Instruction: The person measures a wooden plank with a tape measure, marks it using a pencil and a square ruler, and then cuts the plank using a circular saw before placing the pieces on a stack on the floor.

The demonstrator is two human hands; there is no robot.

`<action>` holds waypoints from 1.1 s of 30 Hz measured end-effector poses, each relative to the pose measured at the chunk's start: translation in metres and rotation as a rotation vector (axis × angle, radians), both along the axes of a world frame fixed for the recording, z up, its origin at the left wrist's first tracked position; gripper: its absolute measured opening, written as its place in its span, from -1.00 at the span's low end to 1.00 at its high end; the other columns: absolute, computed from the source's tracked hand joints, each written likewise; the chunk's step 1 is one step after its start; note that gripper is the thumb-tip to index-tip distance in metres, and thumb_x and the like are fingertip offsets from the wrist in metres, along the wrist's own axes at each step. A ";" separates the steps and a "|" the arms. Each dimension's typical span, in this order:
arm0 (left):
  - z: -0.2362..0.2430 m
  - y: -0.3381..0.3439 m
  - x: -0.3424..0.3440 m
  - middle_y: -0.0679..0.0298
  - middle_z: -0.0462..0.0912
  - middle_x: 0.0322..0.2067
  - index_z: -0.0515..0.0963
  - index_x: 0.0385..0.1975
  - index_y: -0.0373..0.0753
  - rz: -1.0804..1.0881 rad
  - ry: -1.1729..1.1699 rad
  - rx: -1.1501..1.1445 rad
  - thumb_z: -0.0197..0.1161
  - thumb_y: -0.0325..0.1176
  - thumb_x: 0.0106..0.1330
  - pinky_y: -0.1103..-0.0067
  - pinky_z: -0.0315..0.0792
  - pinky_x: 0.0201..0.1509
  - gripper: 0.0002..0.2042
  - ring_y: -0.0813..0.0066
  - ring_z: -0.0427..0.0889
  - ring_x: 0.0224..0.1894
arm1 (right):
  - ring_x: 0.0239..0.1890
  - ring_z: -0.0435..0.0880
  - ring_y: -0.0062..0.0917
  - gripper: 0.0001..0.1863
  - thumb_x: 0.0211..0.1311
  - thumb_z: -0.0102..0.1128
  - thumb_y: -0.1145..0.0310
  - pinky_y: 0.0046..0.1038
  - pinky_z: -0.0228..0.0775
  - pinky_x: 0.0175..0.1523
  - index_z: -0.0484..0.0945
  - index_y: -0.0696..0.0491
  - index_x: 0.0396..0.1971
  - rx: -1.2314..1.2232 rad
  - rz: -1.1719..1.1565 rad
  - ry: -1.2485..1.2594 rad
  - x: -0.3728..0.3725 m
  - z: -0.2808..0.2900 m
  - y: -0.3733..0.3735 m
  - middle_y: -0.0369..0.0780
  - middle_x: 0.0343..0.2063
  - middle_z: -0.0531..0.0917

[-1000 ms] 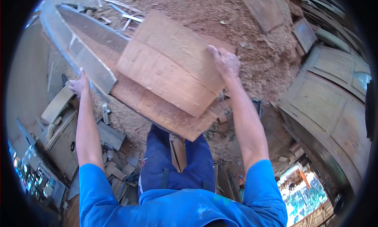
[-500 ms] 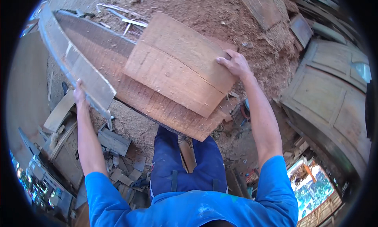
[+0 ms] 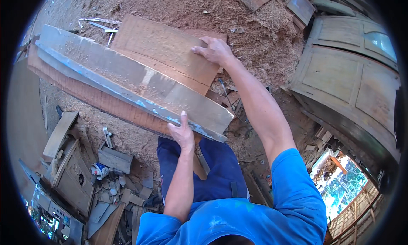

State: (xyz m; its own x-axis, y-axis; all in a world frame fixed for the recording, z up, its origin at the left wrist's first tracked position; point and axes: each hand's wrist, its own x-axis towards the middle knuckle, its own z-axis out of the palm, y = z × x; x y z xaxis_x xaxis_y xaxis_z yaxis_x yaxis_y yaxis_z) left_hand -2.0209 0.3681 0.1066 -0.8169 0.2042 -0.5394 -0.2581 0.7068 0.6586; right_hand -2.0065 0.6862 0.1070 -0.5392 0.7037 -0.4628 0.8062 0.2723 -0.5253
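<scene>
From my place I see the left hand [image 3: 182, 134] at the near long edge of the grey plank [image 3: 170, 92], toward the plank's right end. Its thumb points up against the blue-painted side; the other fingers are mostly hidden, so I cannot tell how far they are closed or whether they grip. The grey plank lies aslant over the reddish board [image 3: 127, 112], which shows along the near side and at the left end. What carries this reddish board, I cannot make out. Beyond the grey plank, and partly covered by it, is the brown panel [image 3: 161, 41]. I have the right hand [image 3: 216, 51] over this panel, close to its right end. The fingers there are half open, with thumb and forefinger apart over the face; how firmly they press, I cannot tell. Sawdust [image 3: 259, 45] spreads beyond the panel. A wooden cabinet [image 3: 335, 75] stands to the right. Low on the left lie a grey box [image 3: 115, 159] and, near it, a blue and white can [image 3: 100, 170].
</scene>
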 end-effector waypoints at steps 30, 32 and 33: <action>-0.018 0.064 -0.346 0.11 0.66 -0.16 0.55 -0.03 -0.46 0.306 0.036 0.243 0.51 -0.43 0.10 0.33 0.53 -0.02 -0.55 0.27 0.65 -0.17 | -0.18 0.60 -0.17 -0.61 0.02 0.49 0.18 -0.24 0.43 -0.06 0.59 0.19 -0.35 0.104 -0.307 0.168 0.082 0.019 -0.180 -0.07 -0.29 0.61; -0.019 0.059 -0.351 0.09 0.66 -0.14 0.56 -0.03 -0.48 0.338 0.011 0.295 0.51 -0.43 0.11 0.32 0.53 -0.01 -0.55 0.26 0.65 -0.15 | -0.30 0.63 -0.16 -0.60 0.05 0.47 0.15 -0.22 0.46 -0.14 0.60 0.19 -0.33 0.066 -0.312 0.193 0.079 0.018 -0.175 -0.08 -0.41 0.61; -0.019 0.061 -0.349 0.09 0.66 -0.14 0.56 -0.03 -0.48 0.334 0.002 0.291 0.51 -0.43 0.11 0.32 0.53 -0.01 -0.55 0.26 0.65 -0.15 | -0.32 0.68 -0.22 -0.64 0.07 0.47 0.21 -0.27 0.48 -0.19 0.61 0.19 -0.30 0.126 -0.291 0.205 0.078 0.018 -0.171 -0.09 -0.42 0.65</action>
